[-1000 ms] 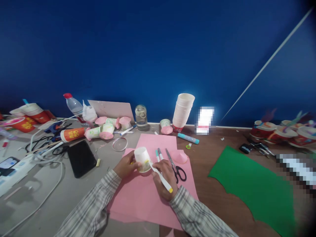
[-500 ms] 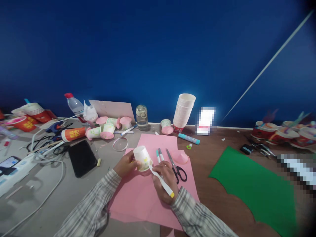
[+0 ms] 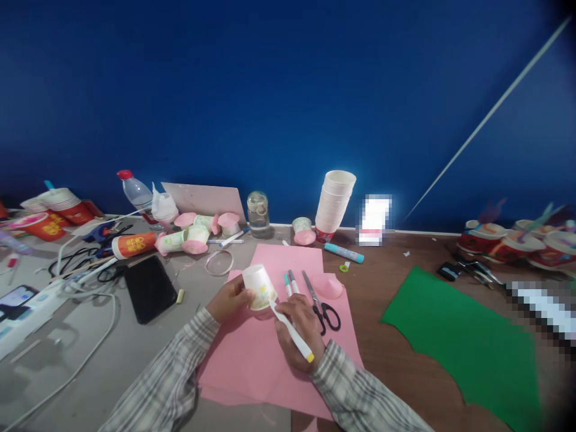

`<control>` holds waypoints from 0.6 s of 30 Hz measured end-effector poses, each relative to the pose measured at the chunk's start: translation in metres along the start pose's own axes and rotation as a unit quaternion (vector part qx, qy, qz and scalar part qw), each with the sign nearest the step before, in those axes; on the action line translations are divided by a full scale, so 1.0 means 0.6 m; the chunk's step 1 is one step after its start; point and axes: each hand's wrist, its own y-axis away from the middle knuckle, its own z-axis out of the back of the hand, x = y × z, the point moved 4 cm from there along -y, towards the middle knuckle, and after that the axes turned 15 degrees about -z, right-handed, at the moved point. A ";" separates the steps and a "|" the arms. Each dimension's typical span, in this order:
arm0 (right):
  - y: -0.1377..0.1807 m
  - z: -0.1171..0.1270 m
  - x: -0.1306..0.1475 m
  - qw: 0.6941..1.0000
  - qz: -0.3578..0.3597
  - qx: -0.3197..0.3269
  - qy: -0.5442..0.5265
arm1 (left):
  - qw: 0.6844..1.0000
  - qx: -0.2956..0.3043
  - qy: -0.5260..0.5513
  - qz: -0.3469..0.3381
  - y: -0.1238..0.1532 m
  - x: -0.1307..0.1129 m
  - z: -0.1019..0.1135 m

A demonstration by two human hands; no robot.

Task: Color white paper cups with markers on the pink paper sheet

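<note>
A white paper cup [image 3: 258,281] with yellow and green marks is held tilted, its base end up, in my left hand [image 3: 230,301], fingers closed on its side. My right hand [image 3: 300,330] grips a white marker [image 3: 294,335] with a yellow end; its tip is at the cup's right side. Under both hands lie pink paper sheets [image 3: 252,366]. Just beyond my right hand are two more markers [image 3: 291,283] and black-handled scissors [image 3: 320,309]. A cut pink paper piece [image 3: 330,287] lies right of the scissors.
At the back stand a stack of paper cups [image 3: 335,201] and a glass jar [image 3: 258,216]. Several pink-trimmed cups [image 3: 195,235] lie at the left, near a black phone [image 3: 150,289] and cables. Green paper [image 3: 468,342] covers part of the right side.
The marker and my right hand have shifted very slightly left. The cup has barely moved, and both hands keep their hold.
</note>
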 end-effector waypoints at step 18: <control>-0.002 -0.005 -0.008 1.000 -0.007 -0.022 0.011 | 1.000 -0.002 0.001 -0.009 0.000 -0.005 -0.003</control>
